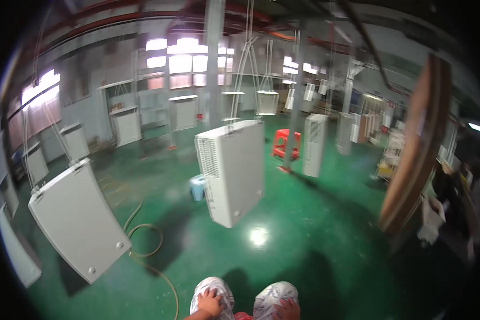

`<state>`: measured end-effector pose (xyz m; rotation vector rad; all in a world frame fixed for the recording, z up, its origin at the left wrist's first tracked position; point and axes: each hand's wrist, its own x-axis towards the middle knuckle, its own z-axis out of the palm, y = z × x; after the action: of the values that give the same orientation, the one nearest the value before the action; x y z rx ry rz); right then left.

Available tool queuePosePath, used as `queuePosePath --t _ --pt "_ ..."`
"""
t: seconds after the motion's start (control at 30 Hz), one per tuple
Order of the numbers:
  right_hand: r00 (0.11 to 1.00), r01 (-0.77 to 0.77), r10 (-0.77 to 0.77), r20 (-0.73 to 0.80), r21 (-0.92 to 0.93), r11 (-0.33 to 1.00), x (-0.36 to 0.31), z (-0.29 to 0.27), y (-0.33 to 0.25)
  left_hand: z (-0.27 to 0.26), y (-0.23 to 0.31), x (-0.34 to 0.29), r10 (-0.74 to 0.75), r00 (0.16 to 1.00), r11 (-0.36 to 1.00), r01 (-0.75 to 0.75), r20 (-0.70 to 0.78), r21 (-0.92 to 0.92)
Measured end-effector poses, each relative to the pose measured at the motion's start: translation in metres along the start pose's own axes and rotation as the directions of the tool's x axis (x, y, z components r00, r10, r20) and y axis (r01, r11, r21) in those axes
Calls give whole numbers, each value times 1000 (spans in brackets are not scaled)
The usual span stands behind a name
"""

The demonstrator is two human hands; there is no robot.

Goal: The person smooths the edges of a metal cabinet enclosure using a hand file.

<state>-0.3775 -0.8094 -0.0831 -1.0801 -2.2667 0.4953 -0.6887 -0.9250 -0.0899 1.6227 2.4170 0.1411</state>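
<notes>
I take the white casing hanging in the middle [237, 173] as my landmark: my two hands are on this side of it, low down and well apart from it. My left hand [210, 304] lies over the left whitish cover [217, 286], below the casing and a little to its left; the grip is spread, pinching nothing I can see. My right hand [288, 309] lies on the right whitish cover [279, 290], below the casing and to its right; that grip also looks loosely spread, though blur and the picture's lower edge hide part of it. The covers look thin and crinkled, so I judge them light, soft and perhaps slippery, easily torn by a nail. I would gather a loose fold between finger pads rather than pull at a taut patch. What lies beneath, I cannot tell.
</notes>
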Motion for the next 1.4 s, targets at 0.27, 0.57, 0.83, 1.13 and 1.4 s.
queuePosePath --t 0.27,0.57,0.83,1.13,1.4 --pt "997 58 -62 -39 -90 994 -4 -13 -16 -10 3 0 16 993 1000 -17 119 12" --pt "996 91 -92 -3 -98 991 -6 -16 -28 -7 -13 -3 3 992 999 -9 126 47" --pt "994 106 -111 -20 -151 983 -4 -11 -32 -6 -17 -1 -2 999 996 -2 -44 -93" --pt "996 90 -92 -10 -127 988 2 -14 -33 -14 -20 3 47 996 994 -54 -71 -91" --pt "996 80 -79 43 -39 996 10 -5 -45 -39 -33 0 112 994 989 -113 16 93"
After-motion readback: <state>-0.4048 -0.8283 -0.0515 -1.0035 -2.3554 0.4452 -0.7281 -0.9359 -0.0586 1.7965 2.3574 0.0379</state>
